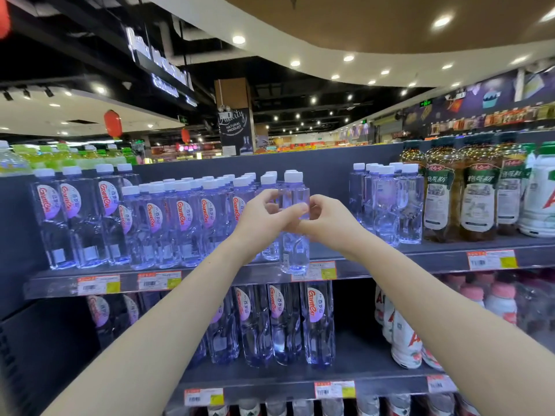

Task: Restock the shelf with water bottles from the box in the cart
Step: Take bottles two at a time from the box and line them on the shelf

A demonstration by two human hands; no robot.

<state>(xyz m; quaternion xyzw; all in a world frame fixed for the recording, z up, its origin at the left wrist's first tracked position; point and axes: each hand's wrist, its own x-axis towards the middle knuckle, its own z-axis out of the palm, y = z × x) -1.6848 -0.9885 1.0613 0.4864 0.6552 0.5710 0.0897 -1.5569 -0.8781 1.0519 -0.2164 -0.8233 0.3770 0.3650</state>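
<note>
Right at the front edge of the dark shelf (420,257) stood a clear plastic water bottle with a white cap (295,255). The left hand (264,216) and the right hand (326,219) both had fingers curled round its middle. It looked full, heavy and slippery, so the middle seemed the best hold. Rows of matching bottles (180,217) crowded its left side.

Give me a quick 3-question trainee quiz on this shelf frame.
1. True or false: the left hand and the right hand both hold the same water bottle.
2. The base of that bottle is nearest to: A) the front edge of the upper shelf; B) the bottom shelf; C) the floor.
3. Fill in: its cap is coloured ____.
Key: 1 true; 2 A; 3 white.
</note>
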